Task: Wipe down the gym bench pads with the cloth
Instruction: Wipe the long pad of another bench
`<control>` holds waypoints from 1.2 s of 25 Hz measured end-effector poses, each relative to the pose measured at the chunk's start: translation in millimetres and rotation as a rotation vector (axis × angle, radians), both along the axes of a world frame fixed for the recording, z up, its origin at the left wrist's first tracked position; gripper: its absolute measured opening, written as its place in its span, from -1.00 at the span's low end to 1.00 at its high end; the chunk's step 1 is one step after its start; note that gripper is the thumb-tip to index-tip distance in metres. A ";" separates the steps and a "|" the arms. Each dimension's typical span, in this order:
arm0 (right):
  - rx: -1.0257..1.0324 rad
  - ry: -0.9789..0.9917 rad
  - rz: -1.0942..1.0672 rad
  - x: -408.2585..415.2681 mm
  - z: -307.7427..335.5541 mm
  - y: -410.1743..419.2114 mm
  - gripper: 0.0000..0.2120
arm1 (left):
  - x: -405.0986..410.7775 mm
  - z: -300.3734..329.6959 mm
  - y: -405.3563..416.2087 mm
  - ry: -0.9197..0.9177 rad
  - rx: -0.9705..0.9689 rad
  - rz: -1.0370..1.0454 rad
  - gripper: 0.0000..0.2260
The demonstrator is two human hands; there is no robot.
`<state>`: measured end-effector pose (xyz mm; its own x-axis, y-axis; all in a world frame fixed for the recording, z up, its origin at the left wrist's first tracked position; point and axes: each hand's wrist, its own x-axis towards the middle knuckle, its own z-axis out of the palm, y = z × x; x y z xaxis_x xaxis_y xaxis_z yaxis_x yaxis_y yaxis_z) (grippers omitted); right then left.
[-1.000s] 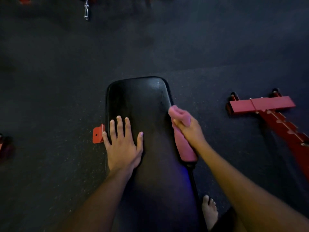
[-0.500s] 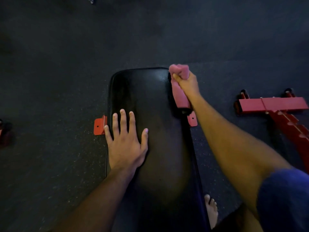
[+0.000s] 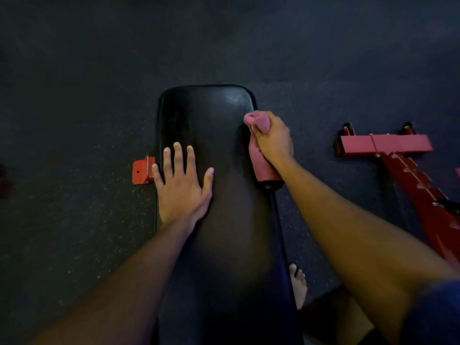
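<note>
The black bench pad point(image 3: 209, 115) runs lengthwise away from me in the middle of the view, its far end rounded. My left hand point(image 3: 183, 185) lies flat on the pad's left part, fingers spread and straight. My right hand point(image 3: 272, 138) grips a pink cloth point(image 3: 261, 165) and holds it against the pad's right side edge. The cloth bunches out above my fist and hangs down below it along the edge.
A red metal foot point(image 3: 141, 169) of the bench sticks out on the left. Another red bench frame point(image 3: 388, 144) lies on the dark rubber floor point(image 3: 74, 95) to the right. My bare foot point(image 3: 298, 285) stands beside the bench at the lower right.
My right hand slid the cloth along the pad's right edge to its far corner, then back toward me. My left hand stayed pressed on the pad.
</note>
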<state>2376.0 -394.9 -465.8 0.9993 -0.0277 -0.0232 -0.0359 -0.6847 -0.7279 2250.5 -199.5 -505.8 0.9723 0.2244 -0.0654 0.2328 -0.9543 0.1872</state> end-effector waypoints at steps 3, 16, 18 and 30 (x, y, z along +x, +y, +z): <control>-0.124 -0.064 0.170 -38.0 34.6 -18.7 -0.66 | -5.4 11.1 5.9 0.026 -0.091 -0.032 -0.35; -0.582 -0.093 0.420 -304.3 -4.2 -28.2 -0.41 | -178.7 11.5 -18.5 0.031 -0.054 -0.134 -0.33; -0.522 -0.137 0.416 -266.4 -12.3 -14.9 -0.46 | -176.5 9.6 -18.8 0.011 -0.053 -0.126 -0.37; -0.551 -0.134 0.272 -153.6 -10.1 26.9 -0.51 | -176.1 -0.8 -20.3 -0.076 -0.031 -0.120 -0.42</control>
<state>2222.4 -368.0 -475.9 0.9655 0.2560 0.0483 0.2597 -0.9323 -0.2518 2074.5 -219.8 -506.6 0.9944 0.1055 0.0045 0.1016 -0.9679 0.2299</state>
